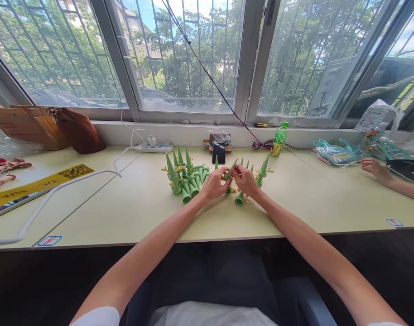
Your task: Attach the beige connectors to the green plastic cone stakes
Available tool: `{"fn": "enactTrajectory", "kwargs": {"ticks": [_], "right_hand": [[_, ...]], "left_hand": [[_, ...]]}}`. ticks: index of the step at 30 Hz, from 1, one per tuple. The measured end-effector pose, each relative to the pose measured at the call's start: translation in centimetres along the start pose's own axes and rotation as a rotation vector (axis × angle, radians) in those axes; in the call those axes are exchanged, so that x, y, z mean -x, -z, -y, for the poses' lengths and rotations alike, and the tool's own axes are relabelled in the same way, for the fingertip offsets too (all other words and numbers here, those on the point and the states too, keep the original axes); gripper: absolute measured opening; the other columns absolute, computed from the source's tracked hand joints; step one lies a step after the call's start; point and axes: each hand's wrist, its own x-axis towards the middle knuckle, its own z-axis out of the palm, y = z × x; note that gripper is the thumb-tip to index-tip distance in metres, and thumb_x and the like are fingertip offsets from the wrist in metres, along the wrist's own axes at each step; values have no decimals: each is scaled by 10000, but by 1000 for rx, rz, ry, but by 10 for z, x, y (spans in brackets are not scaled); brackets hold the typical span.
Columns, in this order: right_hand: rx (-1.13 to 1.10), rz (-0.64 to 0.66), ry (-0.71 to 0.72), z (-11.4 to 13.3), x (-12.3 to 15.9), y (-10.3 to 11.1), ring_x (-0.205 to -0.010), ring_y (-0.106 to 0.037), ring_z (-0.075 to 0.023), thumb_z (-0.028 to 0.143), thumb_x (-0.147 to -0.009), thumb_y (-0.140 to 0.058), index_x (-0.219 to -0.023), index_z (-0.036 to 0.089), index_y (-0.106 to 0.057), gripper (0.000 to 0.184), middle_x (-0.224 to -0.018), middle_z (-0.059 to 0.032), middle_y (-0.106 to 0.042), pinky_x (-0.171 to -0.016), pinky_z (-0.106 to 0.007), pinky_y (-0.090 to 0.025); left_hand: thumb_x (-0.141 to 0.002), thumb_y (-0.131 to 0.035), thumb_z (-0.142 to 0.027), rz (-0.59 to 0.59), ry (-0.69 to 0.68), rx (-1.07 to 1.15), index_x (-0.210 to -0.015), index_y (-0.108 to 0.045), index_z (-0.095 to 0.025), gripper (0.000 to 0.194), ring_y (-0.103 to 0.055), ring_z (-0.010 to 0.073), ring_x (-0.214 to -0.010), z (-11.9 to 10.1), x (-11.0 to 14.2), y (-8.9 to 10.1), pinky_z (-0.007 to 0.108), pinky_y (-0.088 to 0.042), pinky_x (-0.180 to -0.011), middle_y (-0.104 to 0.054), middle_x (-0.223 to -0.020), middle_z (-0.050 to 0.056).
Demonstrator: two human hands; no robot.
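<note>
Between my two hands a green plastic cone (230, 173) is held above the table, tilted with its tip up and to the right. My left hand (215, 183) has its fingers closed on the lower part. From the other side my right hand (245, 179) pinches it near the top. Left of my hands is a cluster of green cones (175, 176), some standing with small yellow pieces sticking out, others lying on their sides. Just below my right hand lies another green cone (239, 199), and a standing one (262, 171) with yellow pieces is to its right.
A phone (219, 154) leans behind the cones near a small box. A green drink bottle (279, 139) stands by the window ledge, and a power strip (154, 147) lies at the back left. At the right edge another person's hand (375, 170) rests near plastic packets (338, 152).
</note>
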Motion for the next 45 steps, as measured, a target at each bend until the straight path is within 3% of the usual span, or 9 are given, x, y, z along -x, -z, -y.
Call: {"fn": "enactTrajectory", "kwargs": {"ticks": [4,9,15,20,27,39,45], "right_hand": [[9,27,9,1,0,0,-619,-488,-140,483,-942,-447,-774,208,-477,324,-698,-12,-561,-605,-259,-448],[-18,12,-4,0,-1,1,-703,-588,-165,457,-951,-447,-964,194,-560,287,-833,-55,-659,-624,-265,-457],[91,8,-30,-3,-3,4,-608,-564,-149,358,-923,-485,-909,189,-607,209,-801,-49,-680,-612,-272,-440],[142,122,12,-3,-2,7,-549,-524,-120,342,-871,-573,-888,182,-651,178,-770,-33,-684,-609,-263,-439],[136,300,101,-2,1,3,-567,-520,-91,310,-816,-660,-910,176,-690,166,-824,-28,-682,-619,-237,-438],[122,388,154,-1,1,3,-610,-525,-106,308,-851,-618,-888,191,-717,158,-801,-17,-690,-625,-234,-415],[107,459,203,1,0,3,-691,-553,-135,400,-907,-556,-924,186,-720,270,-886,-55,-701,-674,-253,-440]], "left_hand": [[-861,-565,-224,14,14,-3,-1010,-577,-190,153,-588,149,-732,1,-1,0,263,-439,-661,-648,-849,26],[-840,-590,-211,-52,60,-68,-841,-590,-174,37,-558,157,-710,3,-4,1,278,-437,-653,-604,-800,41],[-837,-631,-311,-208,214,-21,-809,-572,-173,153,-545,139,-636,7,-9,5,278,-451,-617,-603,-794,40],[-830,-649,-354,-277,270,4,-760,-547,-177,216,-530,122,-583,2,-10,8,269,-444,-596,-594,-735,26],[-835,-629,-366,-246,236,31,-752,-522,-185,226,-539,123,-596,1,-8,6,261,-446,-576,-584,-726,15],[-835,-621,-355,-219,212,5,-770,-528,-186,204,-556,132,-626,2,-7,4,271,-445,-583,-585,-757,17],[-837,-617,-352,-207,213,-17,-776,-539,-183,197,-547,133,-621,-1,-6,5,279,-432,-597,-591,-766,23]]}}
